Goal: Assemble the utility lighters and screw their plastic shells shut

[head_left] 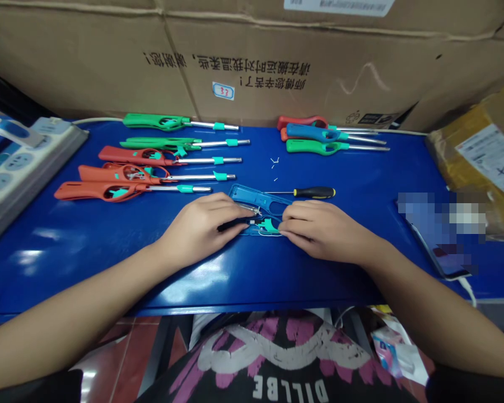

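A blue stick lighter lies opened up at the middle of the table. Its upper half shell (252, 195) rests at a slant above the lower half shell (256, 230), in which a teal trigger (269, 225) and a small black-and-white part show. My left hand (204, 226) is closed at the left end, its thumb and fingertips around the lower half; a silvery piece (248, 208) lies by the fingertips. My right hand (323, 226) pinches the right end near the trigger, its fingertips partly hiding the shell. Just behind lies a black-and-yellow screwdriver (315, 192).
Several red and green lighters with teal pieces, such as the red lighter (96, 190), lie at left. Finished-looking lighters, including a green lighter (308, 146), lie at back right. Small screws (274, 162) sit between. A power strip (33, 157), phone (434, 246) and cardboard box (235, 33) surround them.
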The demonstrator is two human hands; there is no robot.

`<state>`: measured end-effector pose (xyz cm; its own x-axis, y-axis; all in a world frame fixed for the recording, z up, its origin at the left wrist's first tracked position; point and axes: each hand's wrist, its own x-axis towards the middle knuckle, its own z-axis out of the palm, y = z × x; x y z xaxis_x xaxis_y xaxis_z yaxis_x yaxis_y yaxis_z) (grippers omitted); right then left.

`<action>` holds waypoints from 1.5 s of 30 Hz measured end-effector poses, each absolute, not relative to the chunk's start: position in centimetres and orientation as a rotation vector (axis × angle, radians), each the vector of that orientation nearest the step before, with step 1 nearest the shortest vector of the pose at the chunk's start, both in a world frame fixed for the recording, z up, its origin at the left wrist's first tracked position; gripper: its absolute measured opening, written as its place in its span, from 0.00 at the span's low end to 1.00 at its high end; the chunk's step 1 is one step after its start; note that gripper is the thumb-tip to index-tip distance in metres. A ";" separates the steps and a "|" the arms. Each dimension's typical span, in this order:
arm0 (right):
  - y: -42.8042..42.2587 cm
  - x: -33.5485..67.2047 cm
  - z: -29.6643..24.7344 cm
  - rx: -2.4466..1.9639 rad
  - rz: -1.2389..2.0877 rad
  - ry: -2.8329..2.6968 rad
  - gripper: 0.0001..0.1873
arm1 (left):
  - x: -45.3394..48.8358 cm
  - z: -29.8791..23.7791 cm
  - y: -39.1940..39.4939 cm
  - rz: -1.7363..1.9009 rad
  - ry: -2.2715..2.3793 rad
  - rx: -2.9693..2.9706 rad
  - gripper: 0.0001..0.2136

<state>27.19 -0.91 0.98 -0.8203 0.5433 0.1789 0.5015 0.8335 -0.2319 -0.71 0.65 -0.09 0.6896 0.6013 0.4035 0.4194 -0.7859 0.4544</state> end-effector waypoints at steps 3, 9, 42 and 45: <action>-0.9 27.1 1.0 -0.797 0.242 -2.782 0.14 | -0.5 -0.2 0.6 0.796 0.764 2.530 0.08; -0.9 27.0 1.1 -0.790 0.227 -2.807 0.15 | -0.3 -0.5 0.6 0.825 0.715 2.504 0.07; -1.2 26.9 1.3 -0.805 0.044 -2.817 0.16 | -0.6 -0.6 0.2 0.618 0.612 2.658 0.19; -1.3 27.0 1.1 -0.866 0.157 -2.777 0.15 | -0.5 -0.3 0.1 0.549 0.638 2.642 0.19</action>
